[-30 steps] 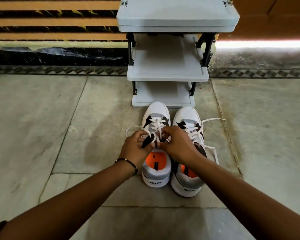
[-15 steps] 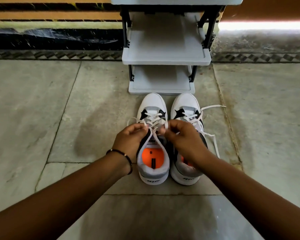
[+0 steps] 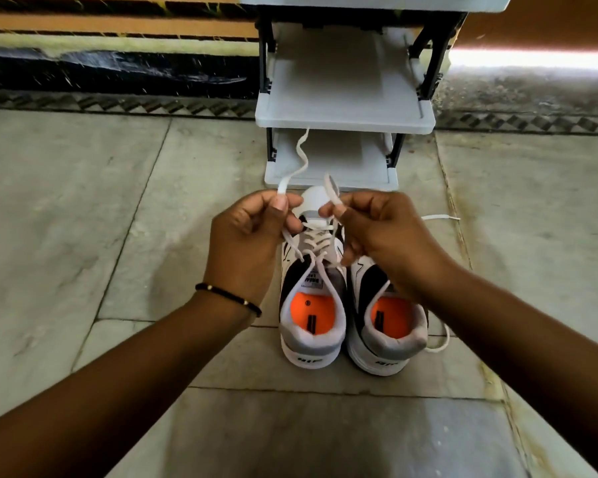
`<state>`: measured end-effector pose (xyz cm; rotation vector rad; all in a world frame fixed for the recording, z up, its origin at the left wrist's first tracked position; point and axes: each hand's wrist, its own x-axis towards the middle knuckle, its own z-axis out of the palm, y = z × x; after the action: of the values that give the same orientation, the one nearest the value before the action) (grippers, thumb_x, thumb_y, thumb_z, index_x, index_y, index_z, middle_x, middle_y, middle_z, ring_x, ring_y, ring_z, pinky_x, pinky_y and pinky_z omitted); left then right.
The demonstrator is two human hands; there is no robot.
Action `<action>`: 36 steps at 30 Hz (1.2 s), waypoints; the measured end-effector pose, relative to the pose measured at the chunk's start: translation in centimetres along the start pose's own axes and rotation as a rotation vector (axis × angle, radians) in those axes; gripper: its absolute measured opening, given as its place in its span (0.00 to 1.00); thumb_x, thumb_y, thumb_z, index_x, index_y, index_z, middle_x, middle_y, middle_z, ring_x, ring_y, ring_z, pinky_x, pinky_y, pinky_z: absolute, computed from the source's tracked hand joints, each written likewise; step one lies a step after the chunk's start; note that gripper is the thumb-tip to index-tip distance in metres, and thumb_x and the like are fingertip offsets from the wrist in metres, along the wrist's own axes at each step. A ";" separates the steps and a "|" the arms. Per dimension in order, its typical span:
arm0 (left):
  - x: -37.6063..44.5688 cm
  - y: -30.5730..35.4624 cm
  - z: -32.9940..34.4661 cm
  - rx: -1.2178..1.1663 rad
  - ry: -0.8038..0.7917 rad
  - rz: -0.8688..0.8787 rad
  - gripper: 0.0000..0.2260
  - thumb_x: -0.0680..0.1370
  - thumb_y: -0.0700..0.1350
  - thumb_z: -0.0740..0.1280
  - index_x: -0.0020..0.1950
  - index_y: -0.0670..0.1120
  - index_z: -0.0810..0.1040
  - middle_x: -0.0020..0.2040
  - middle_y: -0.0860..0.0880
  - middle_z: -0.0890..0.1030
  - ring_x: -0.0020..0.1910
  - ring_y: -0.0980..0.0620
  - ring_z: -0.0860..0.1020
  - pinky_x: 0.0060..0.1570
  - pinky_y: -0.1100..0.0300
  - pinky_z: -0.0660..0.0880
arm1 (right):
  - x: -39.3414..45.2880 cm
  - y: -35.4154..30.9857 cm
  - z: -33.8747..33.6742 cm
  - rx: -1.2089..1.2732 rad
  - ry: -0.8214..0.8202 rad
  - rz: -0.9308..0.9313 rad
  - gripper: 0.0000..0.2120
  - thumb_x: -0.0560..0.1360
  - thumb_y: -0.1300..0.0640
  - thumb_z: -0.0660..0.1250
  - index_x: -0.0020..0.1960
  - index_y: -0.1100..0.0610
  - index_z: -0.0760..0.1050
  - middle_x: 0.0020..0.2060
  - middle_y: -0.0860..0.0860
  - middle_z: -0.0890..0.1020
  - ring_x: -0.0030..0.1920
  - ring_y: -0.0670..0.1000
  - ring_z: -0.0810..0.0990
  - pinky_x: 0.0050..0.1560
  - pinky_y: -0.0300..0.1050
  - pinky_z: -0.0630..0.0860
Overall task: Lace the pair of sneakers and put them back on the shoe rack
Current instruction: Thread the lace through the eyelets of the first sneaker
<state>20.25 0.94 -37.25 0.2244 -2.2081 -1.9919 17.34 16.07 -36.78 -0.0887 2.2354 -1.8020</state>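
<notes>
The left hand [image 3: 246, 243], a black bracelet [image 3: 229, 298] on its wrist, has its grip pinching one end of the white lace [image 3: 299, 157] above the left sneaker [image 3: 313, 305]. The right hand [image 3: 384, 232] pinches the other lace end. The right sneaker [image 3: 387, 326] stands just beside, both on the floor [image 3: 83, 219] before the shoe rack [image 3: 342, 108].
</notes>
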 end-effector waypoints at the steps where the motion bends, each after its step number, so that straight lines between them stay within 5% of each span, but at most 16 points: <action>1: -0.1 -0.2 -0.1 -0.011 -0.006 -0.007 0.10 0.79 0.43 0.59 0.42 0.52 0.78 0.29 0.55 0.80 0.36 0.57 0.79 0.43 0.62 0.79 | 0.0 0.6 0.4 0.013 -0.003 0.045 0.09 0.78 0.61 0.60 0.48 0.62 0.79 0.19 0.47 0.74 0.21 0.49 0.71 0.26 0.41 0.75; 7: -0.2 -0.1 0.2 0.093 -0.283 0.097 0.11 0.78 0.49 0.57 0.41 0.58 0.78 0.41 0.57 0.82 0.44 0.56 0.80 0.46 0.56 0.79 | -1.0 3.0 2.1 -0.150 -0.292 -0.003 0.02 0.74 0.59 0.68 0.45 0.54 0.78 0.34 0.60 0.81 0.31 0.51 0.77 0.36 0.48 0.77; 10: -0.4 -0.1 0.5 0.288 -0.364 0.183 0.12 0.78 0.49 0.54 0.48 0.56 0.78 0.51 0.52 0.80 0.51 0.56 0.79 0.51 0.63 0.77 | -1.6 3.7 2.5 -0.076 -0.228 -0.030 0.05 0.74 0.58 0.66 0.45 0.58 0.79 0.42 0.63 0.83 0.42 0.60 0.81 0.45 0.54 0.78; 12: -0.1 -0.3 0.1 0.384 -0.354 0.188 0.14 0.79 0.48 0.54 0.54 0.51 0.78 0.52 0.52 0.81 0.53 0.58 0.78 0.53 0.69 0.74 | -1.4 3.8 2.4 -0.023 -0.179 -0.020 0.11 0.76 0.55 0.65 0.45 0.64 0.78 0.39 0.65 0.81 0.38 0.60 0.80 0.41 0.52 0.79; 14: 0.6 -0.6 -0.7 0.466 -0.355 0.134 0.13 0.81 0.46 0.54 0.57 0.48 0.77 0.49 0.52 0.82 0.50 0.59 0.78 0.50 0.74 0.71 | -1.2 3.6 1.8 0.003 -0.140 0.003 0.14 0.76 0.55 0.64 0.43 0.67 0.78 0.28 0.59 0.77 0.28 0.50 0.74 0.31 0.41 0.73; 16: 1.2 -0.8 -1.3 0.560 -0.415 0.089 0.12 0.81 0.44 0.55 0.57 0.47 0.77 0.45 0.53 0.82 0.48 0.56 0.79 0.47 0.73 0.70 | -1.1 3.5 1.2 0.002 -0.101 0.022 0.15 0.77 0.56 0.64 0.41 0.69 0.77 0.24 0.52 0.74 0.26 0.49 0.70 0.30 0.41 0.69; 20: 1.5 -1.1 -1.5 0.679 -0.503 0.068 0.08 0.77 0.44 0.64 0.55 0.48 0.79 0.40 0.51 0.81 0.46 0.52 0.79 0.45 0.66 0.72 | -1.3 3.1 0.5 0.014 -0.059 0.011 0.12 0.77 0.58 0.63 0.43 0.67 0.78 0.28 0.56 0.78 0.30 0.53 0.73 0.32 0.43 0.72; 25: 1.1 -1.3 -1.2 0.478 -0.653 -0.059 0.12 0.74 0.43 0.68 0.57 0.49 0.78 0.34 0.56 0.82 0.38 0.62 0.81 0.45 0.73 0.74 | -1.1 2.0 0.3 0.018 -0.111 -0.059 0.09 0.77 0.60 0.63 0.45 0.65 0.78 0.37 0.69 0.81 0.32 0.59 0.76 0.36 0.51 0.73; 28: 1.1 -1.5 -1.1 0.547 -0.668 0.013 0.09 0.72 0.51 0.67 0.51 0.57 0.77 0.41 0.53 0.82 0.44 0.53 0.79 0.48 0.60 0.75 | -1.1 1.6 0.0 -0.044 -0.186 -0.122 0.06 0.76 0.62 0.65 0.46 0.63 0.79 0.39 0.64 0.83 0.37 0.60 0.82 0.41 0.55 0.78; 32: 1.6 -1.2 -1.2 0.651 -0.574 0.057 0.04 0.73 0.48 0.68 0.47 0.52 0.76 0.44 0.53 0.73 0.47 0.55 0.73 0.41 0.73 0.67 | -0.6 1.8 -0.9 -0.129 -0.180 -0.174 0.04 0.72 0.63 0.69 0.45 0.59 0.82 0.40 0.57 0.85 0.43 0.55 0.84 0.51 0.57 0.79; 36: 1.9 -1.4 -1.2 0.578 -0.618 0.036 0.06 0.72 0.48 0.69 0.45 0.47 0.79 0.49 0.49 0.79 0.49 0.56 0.76 0.42 0.76 0.68 | -0.3 2.4 -0.9 -0.184 -0.126 -0.218 0.03 0.68 0.65 0.72 0.42 0.59 0.81 0.37 0.56 0.84 0.39 0.56 0.82 0.45 0.57 0.80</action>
<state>18.68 -0.77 -38.46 -0.4265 -3.0992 -1.4756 17.73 17.54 -38.86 -0.4853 2.3712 -1.6336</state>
